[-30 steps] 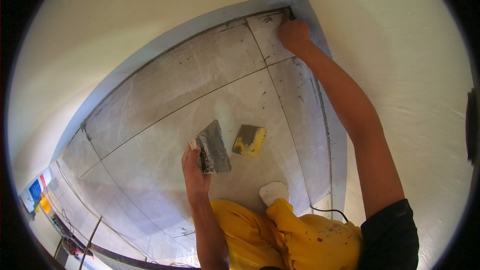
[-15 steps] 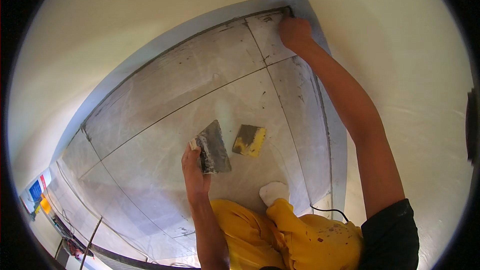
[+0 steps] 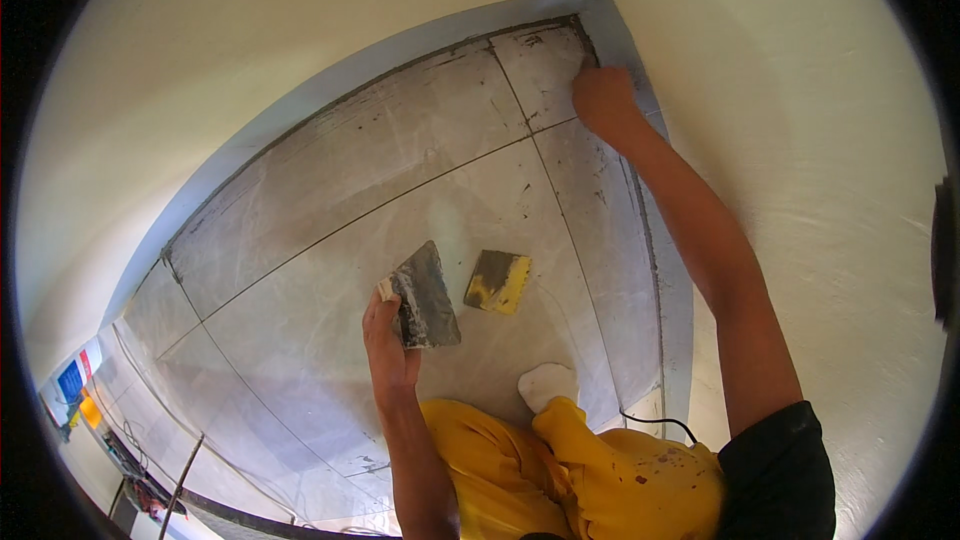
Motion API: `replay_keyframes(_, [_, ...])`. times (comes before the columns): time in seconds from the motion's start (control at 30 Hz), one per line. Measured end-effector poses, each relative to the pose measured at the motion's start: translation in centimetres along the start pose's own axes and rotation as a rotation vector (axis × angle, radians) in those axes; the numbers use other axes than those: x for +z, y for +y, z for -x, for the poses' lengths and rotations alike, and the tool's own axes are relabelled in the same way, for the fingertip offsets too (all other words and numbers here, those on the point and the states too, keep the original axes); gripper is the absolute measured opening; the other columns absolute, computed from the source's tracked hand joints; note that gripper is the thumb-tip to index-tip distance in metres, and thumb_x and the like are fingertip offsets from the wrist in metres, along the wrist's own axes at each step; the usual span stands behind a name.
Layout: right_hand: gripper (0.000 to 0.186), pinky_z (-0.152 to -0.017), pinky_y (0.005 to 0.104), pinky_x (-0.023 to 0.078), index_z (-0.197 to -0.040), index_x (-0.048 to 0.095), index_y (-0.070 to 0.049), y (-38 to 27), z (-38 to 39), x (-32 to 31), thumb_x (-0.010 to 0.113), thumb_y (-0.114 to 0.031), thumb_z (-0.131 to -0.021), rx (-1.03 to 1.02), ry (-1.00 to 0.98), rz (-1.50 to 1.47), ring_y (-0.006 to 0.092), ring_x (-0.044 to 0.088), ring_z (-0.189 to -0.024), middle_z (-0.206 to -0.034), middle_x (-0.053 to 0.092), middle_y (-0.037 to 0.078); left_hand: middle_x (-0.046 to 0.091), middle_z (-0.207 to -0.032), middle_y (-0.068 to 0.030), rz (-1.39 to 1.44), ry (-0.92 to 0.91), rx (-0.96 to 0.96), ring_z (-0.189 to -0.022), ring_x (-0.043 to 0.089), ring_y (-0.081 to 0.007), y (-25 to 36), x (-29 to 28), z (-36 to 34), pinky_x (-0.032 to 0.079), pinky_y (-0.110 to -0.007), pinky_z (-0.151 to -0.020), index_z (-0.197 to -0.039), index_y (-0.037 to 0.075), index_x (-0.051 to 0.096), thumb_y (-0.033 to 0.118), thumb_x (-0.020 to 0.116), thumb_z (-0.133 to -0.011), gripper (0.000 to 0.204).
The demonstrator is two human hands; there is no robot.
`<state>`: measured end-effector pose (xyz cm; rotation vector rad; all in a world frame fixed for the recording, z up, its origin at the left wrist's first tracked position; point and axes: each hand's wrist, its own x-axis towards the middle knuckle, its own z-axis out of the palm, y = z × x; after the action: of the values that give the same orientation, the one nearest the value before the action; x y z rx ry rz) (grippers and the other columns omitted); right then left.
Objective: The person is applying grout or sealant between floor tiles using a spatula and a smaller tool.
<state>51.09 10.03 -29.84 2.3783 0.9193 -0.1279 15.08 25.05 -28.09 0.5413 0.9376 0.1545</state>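
My left hand [image 3: 388, 345] is closed round a trowel [image 3: 428, 302] with a broad grey blade, smeared with dark and whitish paste. It is held above the large grey floor tiles [image 3: 470, 190]. Just to its right, a small yellow square scraper [image 3: 513, 283], half coated in dark paste, lies on the tiles. At the far right corner my right hand [image 3: 605, 100] is curled into a loose fist, its fingertips low against the dark joint [image 3: 584, 35] between the tiles and the grey border strip. Whether those fingers hold anything is hidden.
Pale walls [image 3: 790, 140] rise behind and to the right of the grey border strip [image 3: 676, 310]. A white-covered foot [image 3: 547, 385] and yellow trousers [image 3: 630, 475] are close below the scraper. A black cable [image 3: 655, 421] curves beside them. At lower left lie a thin rod [image 3: 182, 485] and assorted items.
My right hand has moved away from the far corner, nearer to me along the right-hand joint. The left hand with the trowel has stayed nearly still.
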Motion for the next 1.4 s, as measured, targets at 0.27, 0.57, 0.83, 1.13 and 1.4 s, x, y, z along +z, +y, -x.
replay_keyframes(0.27, [0.068,-0.057,0.0415,0.046,-0.138,0.03,-0.012,-6.8,14.0,-11.8,0.056,-0.02,-0.075,-0.651,-0.421,-1.171,0.0282,0.057,-0.059,-0.063,0.057,0.014,0.06,-0.089,-0.0085,0.141,0.036,-0.198,-0.075,0.06,-0.0159,0.6,0.8,1.0,0.051,-0.03,-0.063,-0.104,0.002,0.053,0.018,0.048,-0.085,0.025])
replay_keyframes(0.57, [0.052,-0.063,0.0361,0.045,-0.126,0.048,-0.011,-6.8,17.3,-9.9,0.054,-0.006,-0.075,-0.811,-0.048,-1.112,0.0251,0.053,-0.071,-0.08,0.052,0.012,0.059,-0.082,-0.0085,0.32,-0.098,-0.284,-0.065,0.058,-0.0153,0.6,-0.2,0.8,0.05,-0.028,-0.057,-0.099,0.002,0.053,0.018,0.047,-0.085,0.022])
replay_keyframes(0.83, [0.037,-0.076,0.0333,0.04,-0.101,0.067,-0.008,-9.0,16.5,-8.8,0.052,0.006,-0.07,-0.539,-0.004,-1.401,0.0252,0.045,-0.088,-0.092,0.046,0.012,0.059,-0.099,-0.0082,0.015,-0.154,-0.133,-0.086,0.058,-0.0143,0.6,1.3,0.9,0.048,-0.027,-0.075,-0.111,-0.004,0.05,0.006,0.04,-0.087,0.028])
replay_keyframes(1.13, [0.034,-0.085,0.0341,0.037,-0.1,0.065,-0.007,-10.3,15.8,-7.6,0.052,0.005,-0.071,-0.577,-0.152,-1.579,0.0255,0.045,-0.095,-0.096,0.049,0.012,0.057,-0.102,-0.0098,-0.001,0.108,0.0,-0.092,0.057,-0.0193,-0.5,-2.1,0.1,0.048,-0.033,-0.077,-0.111,-0.001,0.05,0.014,0.044,-0.085,0.03])
replay_keyframes(1.4, [0.065,-0.084,0.0518,0.03,-0.131,0.032,0.004,-9.3,1.4,-3.9,0.057,-0.019,-0.075,0.701,0.414,-1.173,0.0366,0.038,-0.104,-0.111,0.042,0.021,0.055,-0.103,-0.0073,0.032,0.22,0.124,-0.093,0.054,-0.0189,0.6,-0.8,-0.6,0.045,-0.033,-0.076,-0.111,0.003,0.051,0.014,0.04,-0.086,0.03])
